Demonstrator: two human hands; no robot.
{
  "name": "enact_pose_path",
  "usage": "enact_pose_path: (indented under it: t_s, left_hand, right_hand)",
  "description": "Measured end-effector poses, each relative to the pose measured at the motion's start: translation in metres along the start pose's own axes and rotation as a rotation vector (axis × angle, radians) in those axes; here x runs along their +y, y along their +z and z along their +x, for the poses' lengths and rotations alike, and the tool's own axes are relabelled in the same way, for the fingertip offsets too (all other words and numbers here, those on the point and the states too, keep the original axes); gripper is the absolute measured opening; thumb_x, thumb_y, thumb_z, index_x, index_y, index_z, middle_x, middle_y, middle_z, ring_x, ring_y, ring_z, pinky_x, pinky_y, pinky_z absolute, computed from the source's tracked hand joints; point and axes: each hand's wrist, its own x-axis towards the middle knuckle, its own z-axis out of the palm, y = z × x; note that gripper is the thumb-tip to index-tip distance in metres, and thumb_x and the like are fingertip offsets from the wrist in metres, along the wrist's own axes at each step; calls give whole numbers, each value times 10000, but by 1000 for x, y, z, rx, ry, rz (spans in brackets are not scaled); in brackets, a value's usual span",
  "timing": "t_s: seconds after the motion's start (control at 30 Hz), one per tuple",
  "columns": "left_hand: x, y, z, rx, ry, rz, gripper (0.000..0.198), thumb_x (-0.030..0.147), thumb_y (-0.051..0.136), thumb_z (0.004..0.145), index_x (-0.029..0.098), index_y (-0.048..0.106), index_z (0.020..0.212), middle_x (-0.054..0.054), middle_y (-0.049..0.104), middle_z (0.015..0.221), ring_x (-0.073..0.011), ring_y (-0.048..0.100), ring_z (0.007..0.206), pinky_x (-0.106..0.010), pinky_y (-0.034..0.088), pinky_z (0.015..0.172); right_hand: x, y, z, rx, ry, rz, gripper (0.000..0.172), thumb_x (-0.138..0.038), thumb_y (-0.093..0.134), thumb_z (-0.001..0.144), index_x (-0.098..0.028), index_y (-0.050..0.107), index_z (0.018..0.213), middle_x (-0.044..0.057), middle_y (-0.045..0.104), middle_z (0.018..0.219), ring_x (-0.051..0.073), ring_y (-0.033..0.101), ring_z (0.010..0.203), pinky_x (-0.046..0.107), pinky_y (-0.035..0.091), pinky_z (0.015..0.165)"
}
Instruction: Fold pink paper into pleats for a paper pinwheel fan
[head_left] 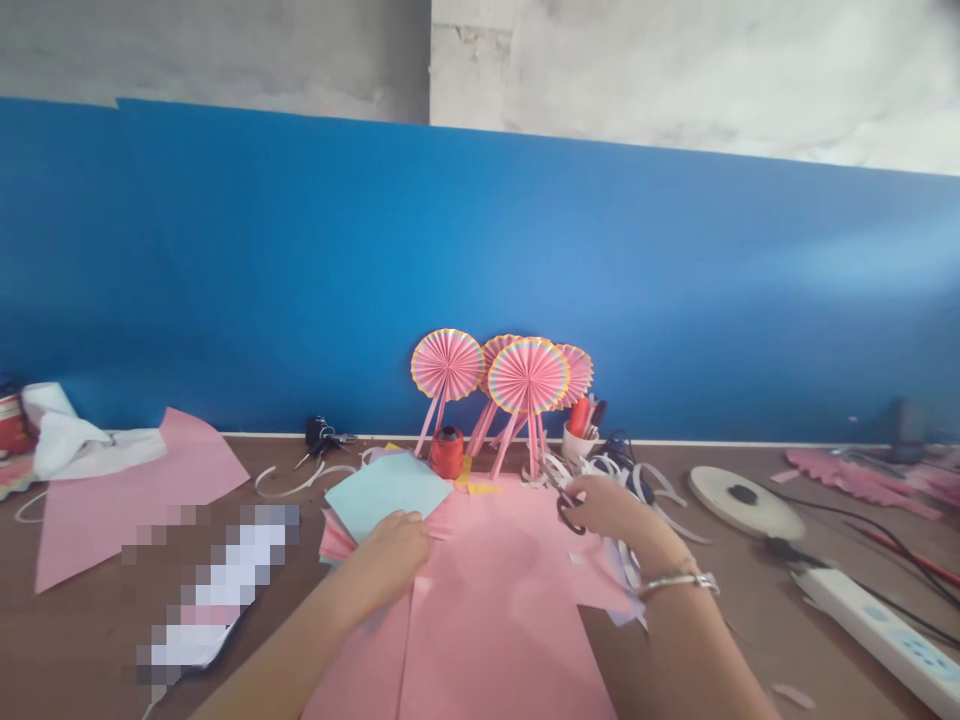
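My left hand (397, 555) is closed at the lower edge of a light blue sheet of paper (394, 495), which lies tilted over pink paper. In my right hand (611, 515) is a pair of scissors (568, 510), dark-handled, pointing away from me towards the back of the table. Large pink sheets (502, 600) spread out beneath and between both hands. Behind them several round pleated paper fans (529, 375) with pink legs lean by the blue panel. A red spool-like object (447, 453) stands just past the light blue sheet.
White strips (667, 490) lie tangled beyond my right hand, near a white cup of tools (577, 440). To the right are a round disc (745, 502) and a power strip (885, 625). On the left lie pink paper (142, 500), keys (326, 437) and a pixelated object (225, 590).
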Motion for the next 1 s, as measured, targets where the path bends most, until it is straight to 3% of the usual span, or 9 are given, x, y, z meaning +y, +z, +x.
enact_pose_path:
  t_s: [0.13, 0.23, 0.3, 0.4, 0.53, 0.63, 0.73, 0.87, 1.0]
  left_hand:
    - [3, -11, 2, 130, -90, -122, 178, 157, 456, 803, 183, 625, 752, -58, 663, 814, -206, 579, 791, -305, 403, 693]
    - [7, -20, 4, 347, -264, -622, 186, 295, 464, 826, 188, 616, 814, -34, 657, 818, -179, 582, 748, -267, 406, 637]
    - [11, -25, 5, 435, -386, -1017, 200, 357, 524, 786, 179, 614, 783, -24, 638, 760, -168, 575, 714, -246, 392, 599]
    - [18, -28, 4, 431, -475, -1363, 219, 386, 603, 725, 167, 613, 742, -16, 611, 720, -139, 544, 654, -223, 355, 546]
    - [21, -25, 4, 393, -439, -1685, 259, 383, 696, 654, 160, 621, 763, -14, 613, 741, -124, 546, 649, -215, 362, 544]
    - [20, -21, 5, 393, -446, -1791, 255, 348, 728, 652, 153, 624, 780, -5, 607, 712, -104, 537, 624, -207, 374, 557]
    - [22, -21, 5, 406, -428, -1836, 295, 378, 727, 679, 151, 635, 843, -15, 619, 750, -99, 543, 637, -208, 390, 577]
    - [25, -27, 2, 334, -298, -1779, 461, 391, 740, 671, 162, 618, 1052, -63, 647, 954, -113, 571, 694, -227, 410, 603]
    - [23, -28, 0, 269, -145, -1758, 441, 259, 782, 613, 187, 648, 1028, -55, 666, 1001, -127, 595, 757, -233, 428, 665]
  right_hand:
    - [-20, 0, 1, 32, -44, 299, 276, -334, 595, 740, -183, 598, 972, -8, 613, 639, 117, 527, 531, 215, 340, 482]
    - [-48, 10, -3, -57, -166, 824, 392, -343, 684, 658, -176, 553, 987, -16, 607, 654, 143, 575, 597, 221, 370, 501]
    - [-68, 20, -9, -139, -217, 1014, 415, -341, 709, 637, -183, 552, 988, -3, 634, 716, 152, 595, 647, 238, 406, 552]
    - [-93, 33, -18, -162, -294, 1162, 399, -303, 720, 630, -191, 557, 976, 7, 657, 748, 161, 600, 702, 265, 432, 620]
    - [-108, 38, -25, -138, -255, 1138, 314, -204, 685, 604, -198, 560, 893, -34, 628, 645, 123, 541, 575, 240, 393, 542]
    - [-109, 35, -27, -156, -193, 1083, 288, -151, 630, 592, -201, 549, 864, -67, 582, 557, 100, 482, 498, 226, 364, 504]
    - [-108, 34, -27, -177, -187, 1105, 300, -157, 625, 589, -201, 534, 872, -64, 583, 555, 116, 515, 532, 233, 380, 522]
    - [-107, 38, -25, -199, -213, 1185, 327, -206, 685, 572, -201, 525, 858, -66, 570, 544, 134, 541, 564, 245, 391, 544]
    - [-105, 40, -23, -328, -218, 1314, 386, -256, 749, 545, -193, 540, 863, -50, 595, 598, 115, 531, 547, 240, 372, 545]
